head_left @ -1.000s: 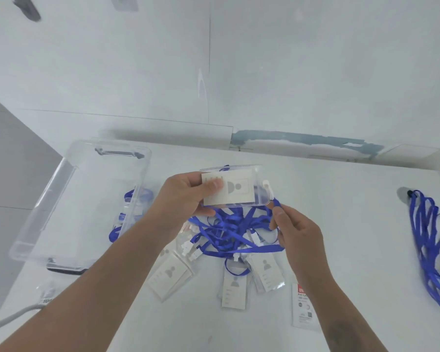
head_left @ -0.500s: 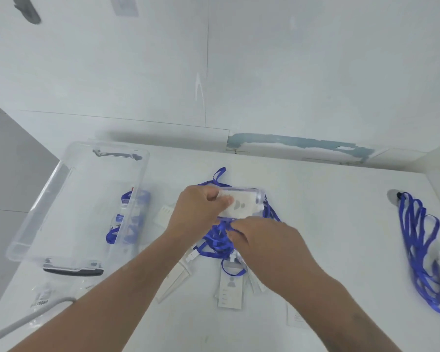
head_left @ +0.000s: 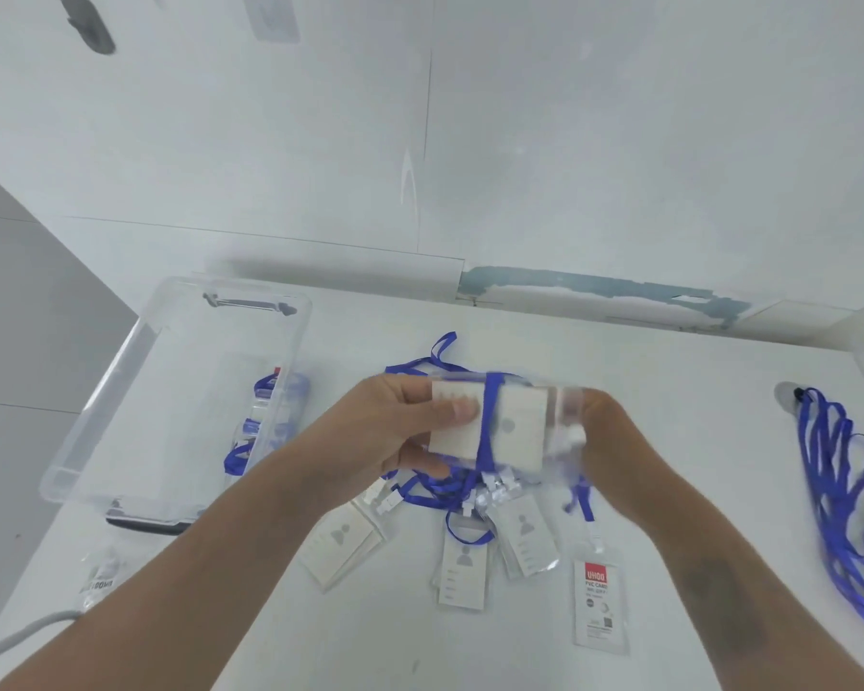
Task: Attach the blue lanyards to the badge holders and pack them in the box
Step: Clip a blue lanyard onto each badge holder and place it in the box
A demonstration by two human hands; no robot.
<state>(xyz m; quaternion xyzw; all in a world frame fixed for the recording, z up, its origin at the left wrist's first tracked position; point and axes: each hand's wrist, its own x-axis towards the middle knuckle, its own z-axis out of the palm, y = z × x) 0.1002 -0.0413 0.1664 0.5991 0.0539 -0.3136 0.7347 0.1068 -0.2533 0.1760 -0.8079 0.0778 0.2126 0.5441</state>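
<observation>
Blue lanyard (head_left: 485, 431) over clear badge holder (head_left: 515, 431); white table (head_left: 619, 391).

You are at a plain white bench (head_left: 669, 391) set against a bare white wall (head_left: 569, 142), more a stockroom or office packing spot than a home: a clear plastic box (head_left: 121, 416), badge holders (head_left: 462, 566) and blue lanyards (head_left: 839, 491) laid out in batches

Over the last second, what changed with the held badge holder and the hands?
A blue lanyard now wraps across the badge holder. The right hand moved from below it to its right end. The left hand still grips it. The clear box stayed put.
</observation>
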